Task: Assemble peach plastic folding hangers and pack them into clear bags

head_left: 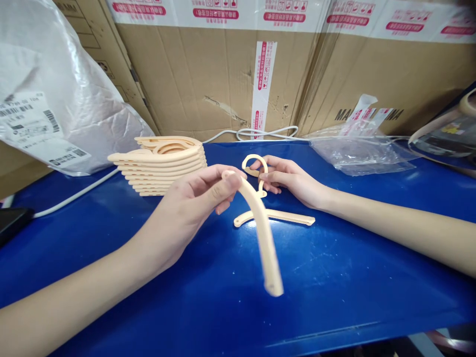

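Observation:
My left hand (193, 208) pinches the top end of a cream plastic hanger arm (262, 233), which hangs down above the blue table (208, 297). Just behind it my right hand (288, 181) grips the hook part (256, 166) of a small cream hanger. A thin cream crossbar piece (282, 215) lies on the table under the right hand. A stack of cream hangers (163, 163) stands to the left of both hands.
Cardboard boxes (223, 74) line the back of the table. A white plastic bag (52, 89) sits at back left, clear plastic bags (357, 148) at back right. A white cable (267, 133) runs along the rear. A dark object (11, 220) lies at the left edge.

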`<state>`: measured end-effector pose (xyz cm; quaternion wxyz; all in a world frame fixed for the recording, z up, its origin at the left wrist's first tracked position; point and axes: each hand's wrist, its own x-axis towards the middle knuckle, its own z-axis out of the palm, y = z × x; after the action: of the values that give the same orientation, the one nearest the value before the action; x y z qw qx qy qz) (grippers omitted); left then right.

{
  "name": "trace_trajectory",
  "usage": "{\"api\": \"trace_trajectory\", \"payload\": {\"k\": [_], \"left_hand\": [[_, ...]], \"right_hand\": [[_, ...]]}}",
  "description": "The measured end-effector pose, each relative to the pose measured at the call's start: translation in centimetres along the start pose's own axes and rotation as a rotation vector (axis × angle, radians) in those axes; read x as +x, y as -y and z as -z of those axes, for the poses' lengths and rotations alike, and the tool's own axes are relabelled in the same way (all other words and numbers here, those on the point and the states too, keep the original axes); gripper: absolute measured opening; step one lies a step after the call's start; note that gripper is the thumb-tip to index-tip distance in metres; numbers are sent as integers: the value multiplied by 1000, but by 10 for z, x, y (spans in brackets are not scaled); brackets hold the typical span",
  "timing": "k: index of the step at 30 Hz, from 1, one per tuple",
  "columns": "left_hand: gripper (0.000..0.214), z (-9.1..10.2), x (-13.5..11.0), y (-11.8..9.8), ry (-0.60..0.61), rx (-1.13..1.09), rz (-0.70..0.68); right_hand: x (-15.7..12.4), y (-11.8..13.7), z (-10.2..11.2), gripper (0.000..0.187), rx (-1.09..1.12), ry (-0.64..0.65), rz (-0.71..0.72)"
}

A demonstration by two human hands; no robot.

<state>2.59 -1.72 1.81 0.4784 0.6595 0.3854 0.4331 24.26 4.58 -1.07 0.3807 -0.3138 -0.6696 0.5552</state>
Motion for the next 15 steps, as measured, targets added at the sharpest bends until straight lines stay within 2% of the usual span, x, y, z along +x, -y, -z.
{"api": "trace_trajectory", "payload": {"k": [2,5,8,10,13,15], "left_hand": [[31,2,2,-1,-7,-8,15],[33,3,4,-1,46,-20,61],[36,4,4,2,130,105,83],[40,6,4,6,136,309,-11],[41,8,4,15,113,677,-201],[36,8,5,21,106,851,-226]], "right_hand": [[0,-1,0,28,12,-2,-11],[0,-2,0,43,12,-20,-15],[-1,-2,1,61,5,-19,22],[-1,-2,2,54,-13,4,38],[-1,0,1,21,-43,38,21],[-1,1,1,15,-49,41,12]]}}
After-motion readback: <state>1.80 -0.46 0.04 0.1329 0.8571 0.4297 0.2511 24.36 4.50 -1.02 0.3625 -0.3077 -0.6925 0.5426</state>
